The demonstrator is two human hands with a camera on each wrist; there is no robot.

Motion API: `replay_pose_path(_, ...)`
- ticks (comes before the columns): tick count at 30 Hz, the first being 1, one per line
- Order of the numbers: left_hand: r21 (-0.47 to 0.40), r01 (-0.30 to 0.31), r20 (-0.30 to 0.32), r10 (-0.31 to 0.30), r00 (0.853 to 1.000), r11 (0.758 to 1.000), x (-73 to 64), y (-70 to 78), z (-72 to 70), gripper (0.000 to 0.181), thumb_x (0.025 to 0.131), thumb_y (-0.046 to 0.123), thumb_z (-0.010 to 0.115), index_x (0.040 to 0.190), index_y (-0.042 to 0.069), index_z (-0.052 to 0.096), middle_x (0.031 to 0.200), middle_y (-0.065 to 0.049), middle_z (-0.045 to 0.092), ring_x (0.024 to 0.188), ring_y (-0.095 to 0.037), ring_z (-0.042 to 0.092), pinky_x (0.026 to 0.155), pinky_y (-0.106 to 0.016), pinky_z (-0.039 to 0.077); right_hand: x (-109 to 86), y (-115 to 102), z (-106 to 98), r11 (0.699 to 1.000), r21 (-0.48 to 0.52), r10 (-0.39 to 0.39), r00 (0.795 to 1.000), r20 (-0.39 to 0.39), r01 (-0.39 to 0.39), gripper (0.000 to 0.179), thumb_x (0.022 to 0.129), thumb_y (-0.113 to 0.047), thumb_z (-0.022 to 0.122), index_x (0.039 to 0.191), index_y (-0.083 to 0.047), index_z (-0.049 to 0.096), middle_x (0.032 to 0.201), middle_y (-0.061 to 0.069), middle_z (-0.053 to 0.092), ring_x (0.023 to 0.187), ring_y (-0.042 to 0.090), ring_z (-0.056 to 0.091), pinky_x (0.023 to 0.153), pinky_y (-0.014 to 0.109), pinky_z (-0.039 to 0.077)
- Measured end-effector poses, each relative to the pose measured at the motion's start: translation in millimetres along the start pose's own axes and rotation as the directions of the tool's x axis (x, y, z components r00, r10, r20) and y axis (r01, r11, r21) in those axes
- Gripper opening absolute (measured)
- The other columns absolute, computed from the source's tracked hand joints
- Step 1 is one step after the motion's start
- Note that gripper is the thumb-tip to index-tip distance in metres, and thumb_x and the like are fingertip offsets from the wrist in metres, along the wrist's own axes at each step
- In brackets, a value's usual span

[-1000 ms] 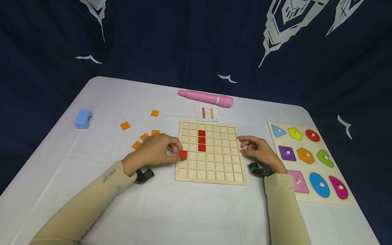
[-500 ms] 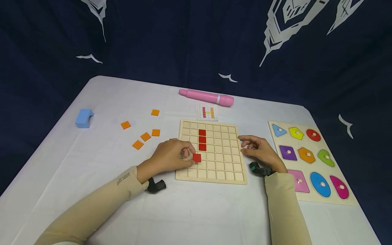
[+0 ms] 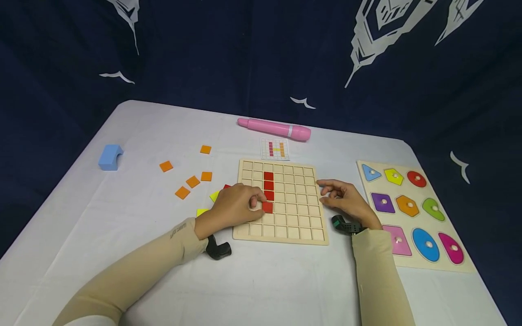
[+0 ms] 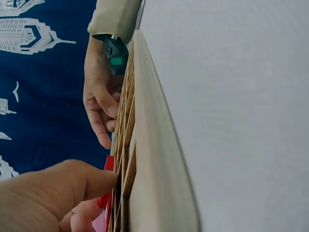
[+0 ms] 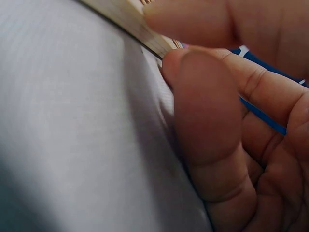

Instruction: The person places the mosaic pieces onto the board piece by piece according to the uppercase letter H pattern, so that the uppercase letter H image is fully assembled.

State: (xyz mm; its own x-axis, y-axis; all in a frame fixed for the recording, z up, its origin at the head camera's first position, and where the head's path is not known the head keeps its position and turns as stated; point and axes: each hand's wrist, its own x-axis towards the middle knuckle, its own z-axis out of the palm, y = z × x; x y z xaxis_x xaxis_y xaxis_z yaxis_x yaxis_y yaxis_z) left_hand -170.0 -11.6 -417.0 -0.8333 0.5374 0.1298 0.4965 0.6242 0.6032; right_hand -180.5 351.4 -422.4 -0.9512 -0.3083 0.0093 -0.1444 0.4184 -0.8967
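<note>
A wooden grid board (image 3: 292, 209) lies on the table, its upper rows holding a column of red square tiles (image 3: 268, 185). My left hand (image 3: 232, 206) pinches another red tile (image 3: 267, 207) between thumb and index finger, right over the cell below that column. The left wrist view catches the thumb (image 4: 91, 181) at the grid's dividers, with red showing behind it. My right hand (image 3: 344, 201) rests at the board's right edge, thumb and index finger touching the rim. In the right wrist view the fingers (image 5: 207, 106) are loosely bent beside the board's edge (image 5: 130, 21).
Orange tiles (image 3: 193, 181) lie scattered left of the board; yellow tiles (image 3: 201, 212) and a bit of red peek out behind my left hand. A small pattern card (image 3: 274, 149) and a pink pen-shaped tool (image 3: 274, 129) sit behind. A shape puzzle (image 3: 408, 206) lies right, a blue block (image 3: 110, 157) left.
My left hand has carried the red tile rightward from the board's left edge to the cell under the red column. Yellow tiles have come into sight behind it. The right hand stays put.
</note>
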Motion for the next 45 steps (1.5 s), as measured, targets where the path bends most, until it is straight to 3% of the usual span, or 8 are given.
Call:
replay_pose_path(18,-0.05,0.049,0.006,-0.048,0.999,0.998,5.1,-1.9,3.0,0.02,0.089,0.026,0.087,0.106,0.019,0.08,0.072,0.015,0.057,0.074,-0.009,0.053,0.07,-0.034,0.044,0.6,1,0,1.0,-0.003,-0.004,1.0,-0.002,0.004,0.047,0.095,0.008,0.071,0.14,0.017,0.059,0.098,-0.006,0.066,0.077,0.008,0.053,0.066,0.018,0.045)
replay_pose_path(34,-0.062,-0.007,-0.001,0.007,1.0,0.998,2.9,-7.2,6.1,0.025,0.092,0.027,0.087,0.114,0.018,0.081,0.079,0.016,0.061,0.079,-0.009,0.056,0.069,-0.029,0.047,-0.3,-1,1,1.0,-0.015,0.014,1.0,-0.004,-0.014,0.048,0.095,0.008,0.072,0.14,0.017,0.059,0.098,-0.005,0.066,0.077,0.008,0.053,0.067,0.018,0.045)
replay_pose_path(39,-0.133,-0.044,-0.012,0.043,0.999,0.99,4.0,-13.6,-1.1,0.028,0.091,0.023,0.088,0.117,0.013,0.08,0.085,0.012,0.063,0.082,-0.009,0.057,0.074,-0.029,0.048,-0.8,-1,1,1.0,-0.008,0.023,1.0,0.0,-0.023,0.048,0.096,0.007,0.072,0.141,0.017,0.059,0.099,-0.004,0.066,0.078,0.008,0.053,0.067,0.018,0.045)
replay_pose_path(45,-0.238,-0.052,-0.007,0.052,0.999,0.97,8.2,-27.8,-18.4,0.033,0.092,0.017,0.085,0.124,0.012,0.077,0.091,0.006,0.065,0.074,-0.012,0.053,0.072,-0.03,0.043,-0.8,-2,1,1.0,-0.006,0.03,1.0,-0.003,-0.03,0.048,0.096,0.007,0.072,0.141,0.016,0.059,0.1,-0.002,0.066,0.078,0.009,0.053,0.067,0.018,0.045)
